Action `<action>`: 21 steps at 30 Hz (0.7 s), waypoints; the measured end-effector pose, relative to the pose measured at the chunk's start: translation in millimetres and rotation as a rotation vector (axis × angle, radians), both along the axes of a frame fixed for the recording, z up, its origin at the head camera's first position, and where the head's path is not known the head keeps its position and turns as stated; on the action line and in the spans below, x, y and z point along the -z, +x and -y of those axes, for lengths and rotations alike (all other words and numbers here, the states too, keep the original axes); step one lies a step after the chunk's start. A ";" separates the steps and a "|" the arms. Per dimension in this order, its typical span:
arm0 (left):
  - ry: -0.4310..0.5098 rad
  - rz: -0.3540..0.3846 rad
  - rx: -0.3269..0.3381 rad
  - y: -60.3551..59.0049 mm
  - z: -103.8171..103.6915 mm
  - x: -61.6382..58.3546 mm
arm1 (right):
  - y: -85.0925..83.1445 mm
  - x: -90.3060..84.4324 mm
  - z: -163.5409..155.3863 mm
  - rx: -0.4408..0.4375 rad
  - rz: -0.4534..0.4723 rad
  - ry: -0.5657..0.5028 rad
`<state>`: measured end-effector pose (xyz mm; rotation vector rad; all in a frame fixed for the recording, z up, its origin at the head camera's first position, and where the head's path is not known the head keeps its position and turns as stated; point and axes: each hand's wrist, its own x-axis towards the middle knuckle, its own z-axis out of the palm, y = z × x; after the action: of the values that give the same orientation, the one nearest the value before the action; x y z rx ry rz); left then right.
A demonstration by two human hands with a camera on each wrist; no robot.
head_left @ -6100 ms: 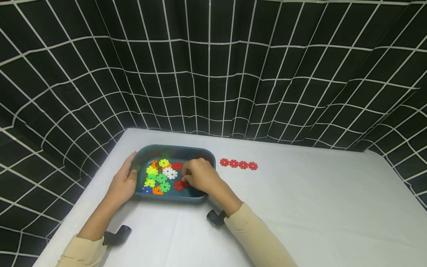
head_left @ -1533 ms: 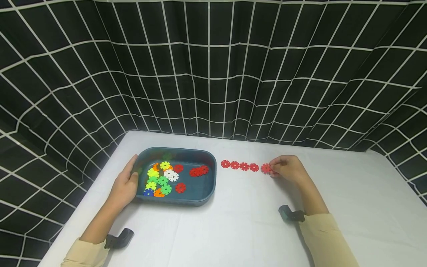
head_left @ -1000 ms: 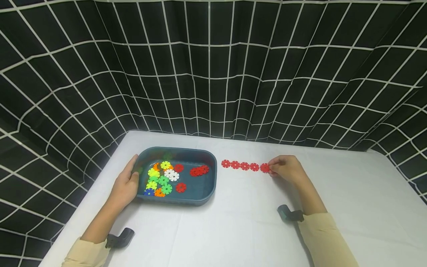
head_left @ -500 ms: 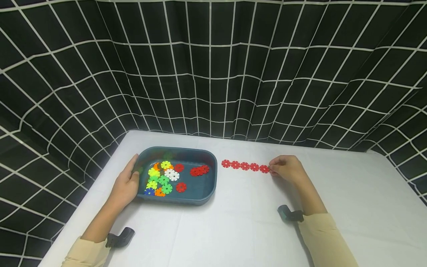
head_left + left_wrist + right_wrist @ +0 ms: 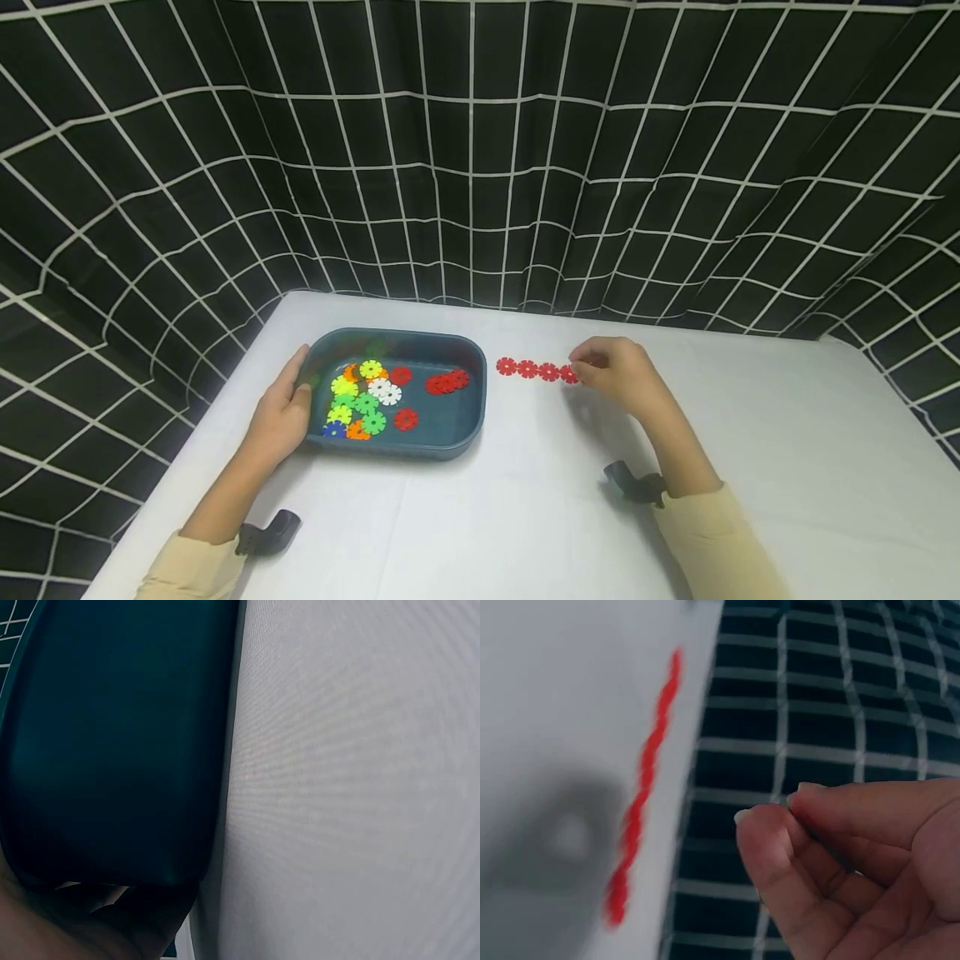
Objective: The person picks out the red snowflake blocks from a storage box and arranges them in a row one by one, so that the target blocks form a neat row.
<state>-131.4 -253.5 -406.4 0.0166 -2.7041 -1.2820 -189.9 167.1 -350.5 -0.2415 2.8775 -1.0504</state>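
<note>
Red disc row (image 5: 532,369): 3 o'clock end behind right hand (image 5: 621,373) | Right-wrist view: blurred | Left-wrist view: tray (image 5: 120,742) cropped, 12 o'clock

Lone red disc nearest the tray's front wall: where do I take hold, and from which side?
Probably pinch the red disc by its notched rim, from above and the right: it lies flat, apart from the green disc on its left, with bare tray floor to its right.

Black, white-gridded curtain (image 5: 495,133) behind white table (image 5: 780,450)
</note>
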 end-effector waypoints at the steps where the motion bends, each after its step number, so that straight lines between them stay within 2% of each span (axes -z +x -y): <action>1: 0.000 -0.001 -0.001 -0.2 0.0 0.0 | 2.9 -4.1 7.1 -0.033 -0.025 -0.001; 9: -0.006 0.001 0.000 0.7 1.4 -0.3 | 19.4 -20.2 77.6 -0.302 -0.269 0.003; 13: -0.003 -0.010 0.005 0.9 0.6 0.3 | 21.4 -20.0 111.6 -0.393 -0.426 0.103; 15: 0.000 -0.013 0.008 0.9 0.0 0.2 | 20.7 -18.0 125.3 -0.439 -0.471 0.162; 17: -0.002 -0.012 0.007 1.0 -0.3 0.0 | 18.5 -14.1 137.5 -0.496 -0.480 0.217; 21: -0.006 -0.014 0.006 1.6 -0.6 -0.9 | 12.6 1.5 157.1 -0.570 -0.382 0.344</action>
<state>-129.7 -253.0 -405.6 -0.0009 -2.6977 -1.2713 -177.4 10.1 -352.1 -1.2554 2.9218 -0.4358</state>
